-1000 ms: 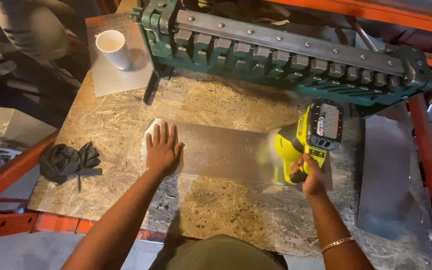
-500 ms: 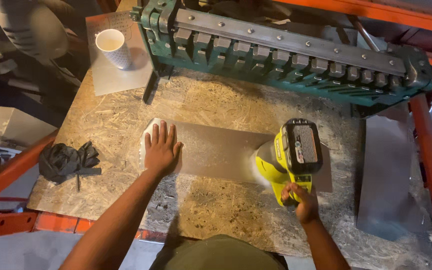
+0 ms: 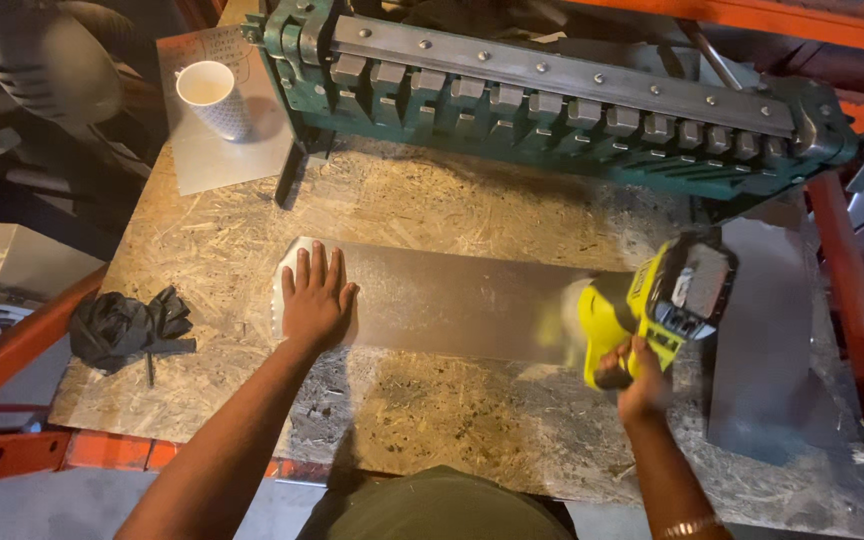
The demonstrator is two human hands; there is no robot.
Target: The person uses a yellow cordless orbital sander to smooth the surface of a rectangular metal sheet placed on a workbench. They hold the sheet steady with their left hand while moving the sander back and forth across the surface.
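A long flat sheet of metal [image 3: 452,300] lies across a chipboard bench top [image 3: 452,200]. My left hand [image 3: 314,298] rests flat on the sheet's left end, fingers spread, pressing it down. My right hand [image 3: 640,375] grips the handle of a yellow cordless power tool [image 3: 652,300] with a dark battery pack, held over the sheet's right end. The tool is blurred, and its working end against the sheet is hidden by its body.
A green metal bending brake [image 3: 552,100] runs along the back of the bench. A white paper cup [image 3: 210,95] stands on a small metal sheet [image 3: 222,150] at the back left. Black gloves [image 3: 127,325] lie at the left edge. Another metal sheet [image 3: 762,340] lies at the right, beside orange racking [image 3: 842,290].
The power tool and my right hand moved left along the sheet, then back to the right end. My left hand has stayed flat on the sheet's left end.
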